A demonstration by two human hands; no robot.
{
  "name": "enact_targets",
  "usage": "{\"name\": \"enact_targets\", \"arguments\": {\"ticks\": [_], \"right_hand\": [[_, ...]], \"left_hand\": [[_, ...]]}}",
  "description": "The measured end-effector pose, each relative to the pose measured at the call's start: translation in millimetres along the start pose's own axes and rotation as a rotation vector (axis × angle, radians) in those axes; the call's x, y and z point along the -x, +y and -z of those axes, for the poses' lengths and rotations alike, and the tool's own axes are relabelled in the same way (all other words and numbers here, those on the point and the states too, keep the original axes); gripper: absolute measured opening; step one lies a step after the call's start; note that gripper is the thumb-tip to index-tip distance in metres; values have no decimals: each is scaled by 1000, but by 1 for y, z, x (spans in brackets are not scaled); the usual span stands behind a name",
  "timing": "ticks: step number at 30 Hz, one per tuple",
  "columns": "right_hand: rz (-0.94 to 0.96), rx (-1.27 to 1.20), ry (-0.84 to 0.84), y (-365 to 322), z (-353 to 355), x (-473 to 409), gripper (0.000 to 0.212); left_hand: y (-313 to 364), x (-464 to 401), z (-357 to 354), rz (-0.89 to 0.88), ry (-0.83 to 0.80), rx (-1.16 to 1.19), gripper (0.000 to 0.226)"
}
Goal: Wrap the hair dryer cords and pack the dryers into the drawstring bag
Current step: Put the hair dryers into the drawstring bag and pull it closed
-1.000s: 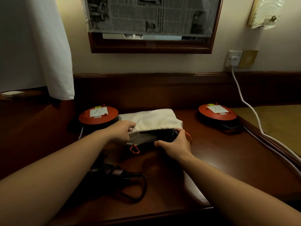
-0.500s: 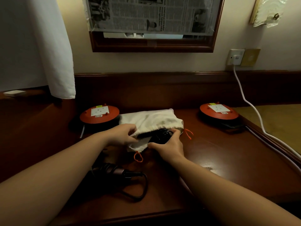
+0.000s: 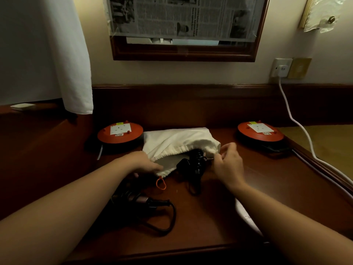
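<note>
The dark polished wooden desk (image 3: 257, 188) fills the lower frame. At its centre lies the cream cloth drawstring bag (image 3: 177, 140), mouth facing the bottom of the frame, with an orange cord loop (image 3: 161, 183) hanging from its lower lip. Half out of the mouth sits a black hair dryer with coiled cord (image 3: 194, 165), its plug end trailing onto the desk below. A second dark hair dryer with a loose looping cord (image 3: 145, 205) lies lower left of centre, outside the bag.

The step in hand looks like packing the first dryer. The left hand (image 3: 145, 163) grips the bag's lower lip, fingers curled over the cloth, holding the mouth open. The right hand (image 3: 227, 161), right of the mouth, has its fingertips (image 3: 219, 152) pinched at the hem; whether they hold cloth or drawstring I cannot tell. The dryer lies between the hands, just beside the right fingers but not gripped.

Next, the dryer probably needs pushing fully inside; the second cord appears unwrapped.
</note>
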State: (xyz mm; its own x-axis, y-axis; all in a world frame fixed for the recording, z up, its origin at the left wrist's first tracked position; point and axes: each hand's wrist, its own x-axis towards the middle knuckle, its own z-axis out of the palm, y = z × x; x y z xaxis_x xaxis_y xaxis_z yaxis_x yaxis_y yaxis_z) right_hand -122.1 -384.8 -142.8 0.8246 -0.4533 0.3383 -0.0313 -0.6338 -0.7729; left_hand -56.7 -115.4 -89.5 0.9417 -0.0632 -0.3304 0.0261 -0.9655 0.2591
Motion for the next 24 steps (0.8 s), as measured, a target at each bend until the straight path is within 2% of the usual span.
{"name": "enact_targets", "arguments": {"ticks": [2, 4, 5, 7, 9, 12, 15, 18, 21, 24], "right_hand": [[-2, 137, 10, 6, 8, -17, 33], [-44, 300, -107, 13, 8, -30, 56], [-61, 358, -165, 16, 5, -35, 56], [-44, 369, -223, 21, -3, -41, 33], [-21, 251, -180, 26, -5, -45, 11], [-67, 155, -105, 25, 8, -45, 13], [-102, 46, -102, 21, 11, -47, 14], [-360, -340, -93, 26, -5, -54, 16], [-516, -604, -85, 18, -6, -53, 8], [-475, -635, -114, 14, -1, -54, 14]], "left_hand": [[4, 4, -6, -4, -97, 0, 81], [7, 5, -12, -15, -135, -17, 64], [6, 4, -14, -24, -139, -42, 51], [6, 4, -17, -29, -146, -93, 30], [2, 1, -18, -16, -136, -46, 21], [-9, -7, -10, -8, -55, 135, 20], [-16, -11, -1, -32, 115, 214, 15], [-15, -17, -5, -71, 245, 324, 26], [-12, -17, -10, -85, 140, 484, 18], [-11, -19, -14, -103, 52, 604, 28]]}}
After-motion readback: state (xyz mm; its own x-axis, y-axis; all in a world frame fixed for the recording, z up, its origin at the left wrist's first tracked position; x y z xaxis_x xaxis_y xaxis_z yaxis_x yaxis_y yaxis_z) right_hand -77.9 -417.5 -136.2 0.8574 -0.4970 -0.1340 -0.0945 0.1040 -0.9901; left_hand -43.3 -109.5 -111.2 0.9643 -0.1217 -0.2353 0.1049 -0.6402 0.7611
